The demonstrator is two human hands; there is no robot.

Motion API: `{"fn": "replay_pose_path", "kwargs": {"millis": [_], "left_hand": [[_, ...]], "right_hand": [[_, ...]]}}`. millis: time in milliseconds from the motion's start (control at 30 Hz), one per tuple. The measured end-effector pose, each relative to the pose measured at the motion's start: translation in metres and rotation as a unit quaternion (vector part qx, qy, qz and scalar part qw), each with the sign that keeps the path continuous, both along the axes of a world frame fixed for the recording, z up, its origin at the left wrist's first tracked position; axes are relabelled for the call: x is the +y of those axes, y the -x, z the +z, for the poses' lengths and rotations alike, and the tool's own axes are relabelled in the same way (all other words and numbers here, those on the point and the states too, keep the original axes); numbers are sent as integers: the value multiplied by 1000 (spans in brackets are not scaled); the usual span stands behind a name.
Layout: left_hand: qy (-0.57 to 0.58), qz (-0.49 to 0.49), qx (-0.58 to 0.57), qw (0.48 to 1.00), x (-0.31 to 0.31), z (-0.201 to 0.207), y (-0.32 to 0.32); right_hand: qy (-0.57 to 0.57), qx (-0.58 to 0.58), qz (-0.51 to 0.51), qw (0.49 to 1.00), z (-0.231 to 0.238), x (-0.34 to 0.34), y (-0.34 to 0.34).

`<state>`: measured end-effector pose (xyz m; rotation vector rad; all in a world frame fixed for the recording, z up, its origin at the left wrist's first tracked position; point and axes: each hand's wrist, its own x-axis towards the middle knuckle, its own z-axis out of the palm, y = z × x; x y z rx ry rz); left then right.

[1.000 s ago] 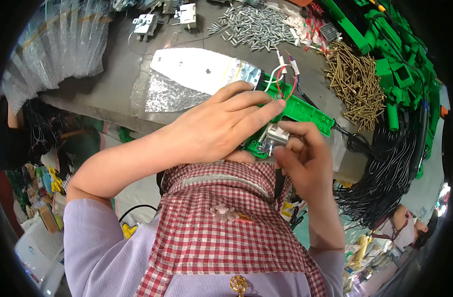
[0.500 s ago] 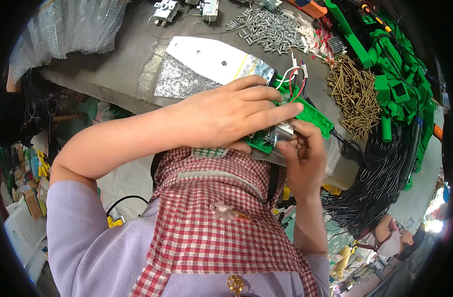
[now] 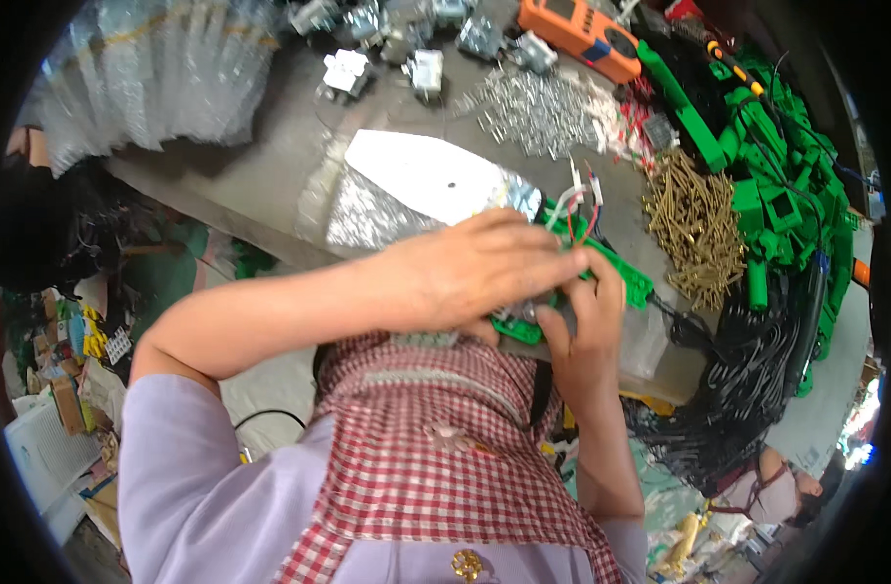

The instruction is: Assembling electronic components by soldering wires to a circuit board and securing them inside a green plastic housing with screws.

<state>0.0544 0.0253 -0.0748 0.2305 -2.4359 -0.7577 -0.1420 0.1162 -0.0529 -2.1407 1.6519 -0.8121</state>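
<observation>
A green plastic housing (image 3: 625,276) lies at the near table edge, with red and white wires (image 3: 591,216) rising from its far side. My left hand (image 3: 484,268) is closed over it from the left, its fingers laid across the top and its thumb at the near side. My right hand (image 3: 591,316) meets it from the right. Its thumb and fingers are bent together over the housing, close under my left fingertips; what they pinch is hidden. A white pointed plate (image 3: 416,173) reaches out beyond my left hand, resting on bubble wrap (image 3: 372,212).
Silver screws (image 3: 538,112) and long brass-coloured screws (image 3: 693,229) are heaped farther back. Green plastic parts (image 3: 757,204) and coiled black cables (image 3: 747,360) crowd the right side. Metal switch-like parts (image 3: 426,73), an orange meter (image 3: 581,39) and plastic bags (image 3: 163,78) line the back.
The whole view has shifted, so the table sits lower in the picture. My right fingers have drawn closer under my left hand, and the small clear-and-white part between them is now mostly covered.
</observation>
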Motion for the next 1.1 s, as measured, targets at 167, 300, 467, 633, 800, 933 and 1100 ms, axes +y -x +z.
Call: {"fn": "replay_pose_path", "kwargs": {"millis": [167,300,467,633,800,933,1100], "left_hand": [[-10,8,16,1000,-5,12,-3],[108,227,-37,967,-42,25,-29],[199,123,-177,956,-100,24,-51],[258,76,-201,942,-120,24,-49],[9,259,-57,964,-103,38,-34],[-21,230,11,973,-82,51,-16],[10,239,2,971,-78,62,-8]], "right_hand": [[-30,12,-20,999,-11,7,9],[-34,-39,-31,998,-7,7,13],[-65,-140,-67,986,4,1,11],[-12,-134,-68,989,21,-7,14],[79,-103,-42,991,55,-37,25],[250,107,29,962,85,-83,-9],[194,73,73,975,65,-115,15]]}}
